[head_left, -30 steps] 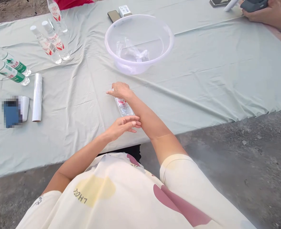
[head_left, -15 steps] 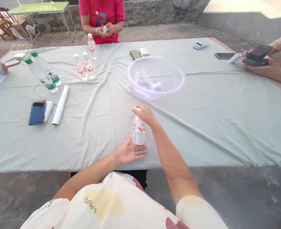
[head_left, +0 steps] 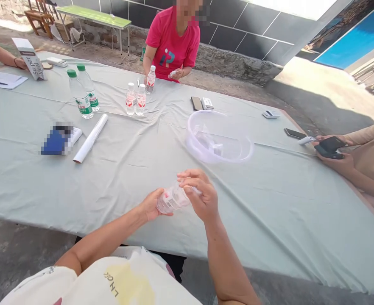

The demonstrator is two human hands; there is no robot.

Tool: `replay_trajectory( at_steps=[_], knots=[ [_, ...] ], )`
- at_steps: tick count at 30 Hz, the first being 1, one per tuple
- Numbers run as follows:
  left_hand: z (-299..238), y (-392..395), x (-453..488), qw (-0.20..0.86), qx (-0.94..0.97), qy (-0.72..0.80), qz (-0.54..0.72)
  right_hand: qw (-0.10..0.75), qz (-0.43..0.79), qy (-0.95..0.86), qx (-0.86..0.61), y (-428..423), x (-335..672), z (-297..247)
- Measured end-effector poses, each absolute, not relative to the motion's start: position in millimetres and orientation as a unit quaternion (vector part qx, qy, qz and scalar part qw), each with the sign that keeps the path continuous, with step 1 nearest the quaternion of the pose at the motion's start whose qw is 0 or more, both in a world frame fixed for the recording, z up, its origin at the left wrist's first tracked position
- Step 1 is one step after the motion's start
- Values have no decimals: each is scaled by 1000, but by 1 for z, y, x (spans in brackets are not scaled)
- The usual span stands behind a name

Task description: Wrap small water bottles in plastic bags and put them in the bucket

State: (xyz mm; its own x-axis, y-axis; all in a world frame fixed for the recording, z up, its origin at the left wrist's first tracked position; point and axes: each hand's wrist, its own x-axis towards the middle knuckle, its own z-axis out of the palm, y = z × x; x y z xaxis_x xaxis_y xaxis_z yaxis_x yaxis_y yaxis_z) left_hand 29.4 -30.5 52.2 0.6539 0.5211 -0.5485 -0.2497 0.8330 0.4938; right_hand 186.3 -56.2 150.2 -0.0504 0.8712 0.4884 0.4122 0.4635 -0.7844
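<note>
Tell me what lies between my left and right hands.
Head view: a tilted clear plastic bottle, base in the left hand, the right hand at its other end.

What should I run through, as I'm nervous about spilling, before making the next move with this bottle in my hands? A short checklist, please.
1. Left hand supporting the bottle at its base end: ok.
2. Right hand at the bottle's other end: ok; how firmly it grips, cannot tell.
3. Bottle upright: not ok; it is tilted well over.
4. Bottle top capped: cannot tell; the right hand's fingers cover that end.
5. Basin apart from both hands: ok; it sits just beyond them.
6. White roll out of the way: ok; it lies off to the left, apart from the left hand.
</note>
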Motion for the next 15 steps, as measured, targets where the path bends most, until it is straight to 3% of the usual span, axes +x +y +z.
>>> replay_trajectory(
  at_steps=[4, 10, 15],
  knots=[
    [44, 5, 1, 864, 285, 353, 217, 420, 220, -778, -412, -37, 177, 158],
    [24, 41, -30, 909, 264, 264, 185, 107, 167, -892, -406, -13, 168, 180],
    [16, 50, -35, 943, 188, 151, 228, 58, 199, -851, -482, 45, 180, 198]
  ],
)
